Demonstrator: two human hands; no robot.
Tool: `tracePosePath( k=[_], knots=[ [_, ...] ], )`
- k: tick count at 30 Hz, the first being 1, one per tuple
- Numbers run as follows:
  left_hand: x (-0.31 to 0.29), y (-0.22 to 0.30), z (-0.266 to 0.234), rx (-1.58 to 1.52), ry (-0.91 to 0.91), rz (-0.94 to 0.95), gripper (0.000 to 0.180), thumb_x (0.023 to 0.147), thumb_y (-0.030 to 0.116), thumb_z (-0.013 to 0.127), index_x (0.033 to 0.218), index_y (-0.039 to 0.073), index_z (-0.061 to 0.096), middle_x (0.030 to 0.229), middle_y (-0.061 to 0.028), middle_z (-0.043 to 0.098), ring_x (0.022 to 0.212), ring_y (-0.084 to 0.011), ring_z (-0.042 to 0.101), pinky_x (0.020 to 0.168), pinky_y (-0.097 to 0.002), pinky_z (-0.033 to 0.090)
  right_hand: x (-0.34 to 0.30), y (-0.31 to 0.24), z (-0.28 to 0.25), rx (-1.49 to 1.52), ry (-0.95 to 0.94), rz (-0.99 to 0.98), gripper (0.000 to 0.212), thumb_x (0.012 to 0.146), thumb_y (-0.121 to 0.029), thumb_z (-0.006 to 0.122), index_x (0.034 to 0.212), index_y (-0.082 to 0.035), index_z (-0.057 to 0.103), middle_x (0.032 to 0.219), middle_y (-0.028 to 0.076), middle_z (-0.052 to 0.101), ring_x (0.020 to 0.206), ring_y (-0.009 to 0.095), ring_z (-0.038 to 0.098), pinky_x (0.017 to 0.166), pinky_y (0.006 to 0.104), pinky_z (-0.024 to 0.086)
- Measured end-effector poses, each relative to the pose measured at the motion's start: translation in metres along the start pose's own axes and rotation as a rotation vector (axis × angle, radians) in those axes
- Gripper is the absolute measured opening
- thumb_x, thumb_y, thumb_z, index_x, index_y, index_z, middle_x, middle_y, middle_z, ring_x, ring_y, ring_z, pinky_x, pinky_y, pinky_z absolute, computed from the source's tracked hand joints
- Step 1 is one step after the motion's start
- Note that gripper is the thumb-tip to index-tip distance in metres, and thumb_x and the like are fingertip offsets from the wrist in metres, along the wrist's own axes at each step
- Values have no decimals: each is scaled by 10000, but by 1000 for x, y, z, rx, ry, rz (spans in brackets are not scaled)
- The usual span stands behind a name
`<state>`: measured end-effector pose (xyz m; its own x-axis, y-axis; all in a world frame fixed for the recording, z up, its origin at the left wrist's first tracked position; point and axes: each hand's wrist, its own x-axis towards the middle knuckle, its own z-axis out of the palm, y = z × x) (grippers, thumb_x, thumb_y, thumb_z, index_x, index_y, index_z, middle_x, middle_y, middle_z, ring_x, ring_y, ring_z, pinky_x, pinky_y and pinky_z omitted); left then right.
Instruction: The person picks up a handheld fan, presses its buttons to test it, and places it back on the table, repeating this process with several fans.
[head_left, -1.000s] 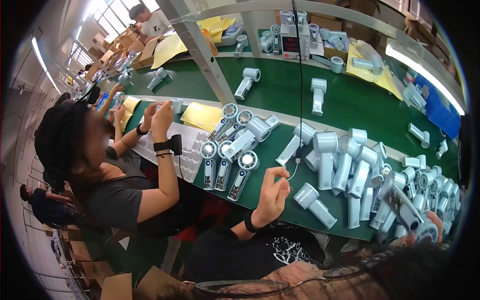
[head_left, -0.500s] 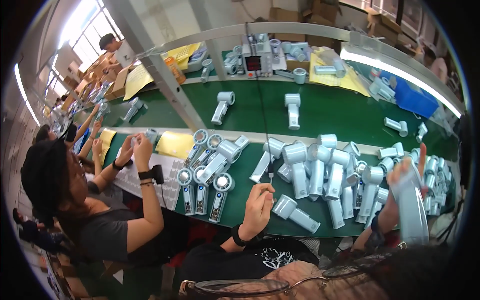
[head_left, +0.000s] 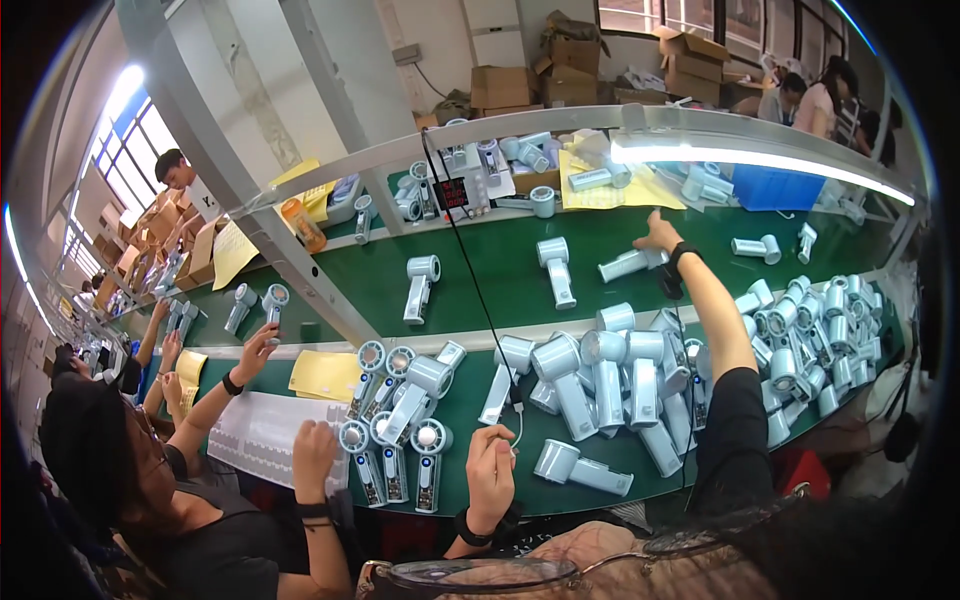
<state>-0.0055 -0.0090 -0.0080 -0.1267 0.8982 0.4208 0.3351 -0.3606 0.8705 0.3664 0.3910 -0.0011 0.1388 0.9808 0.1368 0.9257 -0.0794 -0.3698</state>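
My left hand (head_left: 490, 485) is closed at the front edge of the green bench, its fingers curled round the end of a white cable (head_left: 519, 428) that hangs from a black cord. Stretched across the bench, my right hand (head_left: 660, 236) has its fingers apart just above a pale blue handheld fan (head_left: 626, 266), which lies on the far green belt; whether they touch is unclear. Beside my left hand lies another handheld fan (head_left: 585, 470). Several open-backed fans with circuit boards showing (head_left: 428, 465) are lined up to its left.
A pile of fans (head_left: 600, 375) covers the bench centre, with more heaped at the right (head_left: 810, 330). A metal post (head_left: 290, 250) and lamp rail (head_left: 760, 165) cross the workspace. At left, a co-worker's hand (head_left: 258, 350) reaches toward the belt. A blue bin (head_left: 775, 187) stands behind.
My right hand has swung from the right side out over the far belt, and the fan it held now lies there. The view has shifted. The co-worker's hands have moved apart.
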Motion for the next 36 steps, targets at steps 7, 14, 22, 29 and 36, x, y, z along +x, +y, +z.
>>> tracePosePath(
  k=[7, 14, 22, 29, 36],
  knots=[
    [11, 10, 1, -38, 0, -40, 309, 971, 84, 412, 712, -61, 500, 947, -97, 553, 572, -85, 441, 514, -237, 359, -17, -95, 47, -377, -512, -276, 910, 739, -787, 465, 1188, -9, 609, 1346, 242, 437, 1283, 420, 336, 1022, 661, 187],
    [9, 23, 0, -63, 0, -52, 304, 973, 88, 410, 722, -60, 498, 943, -97, 551, 572, -87, 440, 515, -237, 358, -48, -138, 61, -345, -402, -395, 625, 733, -453, 688, 1128, 20, 589, 1076, 254, 602, 1033, 380, 575, 883, 467, 475],
    [4, 22, 6, -137, -99, -69, 280, 981, 88, 386, 762, -51, 492, 898, -104, 558, 610, -101, 474, 552, -246, 378, -120, -133, -35, 16, -160, -567, 558, 719, -218, 721, 1132, 34, 442, 848, 189, 633, 749, 311, 633, 652, 416, 510],
    [-4, 38, 22, -329, -270, -22, 177, 979, 75, 382, 887, -31, 490, 898, -109, 561, 673, -129, 526, 643, -256, 418, -269, -128, -108, 961, -686, -116, 417, 937, -261, 549, 1252, -19, 423, 983, 82, 602, 831, 97, 568, 711, 238, 485],
    [4, 69, 51, -353, -460, 9, 127, 963, 43, 417, 912, -20, 516, 869, -113, 579, 688, -157, 564, 666, -273, 452, -355, -122, -90, 1744, -506, -11, 387, 965, -215, 445, 1289, -7, 402, 1192, 106, 508, 986, 169, 518, 783, 349, 496]
  ],
)
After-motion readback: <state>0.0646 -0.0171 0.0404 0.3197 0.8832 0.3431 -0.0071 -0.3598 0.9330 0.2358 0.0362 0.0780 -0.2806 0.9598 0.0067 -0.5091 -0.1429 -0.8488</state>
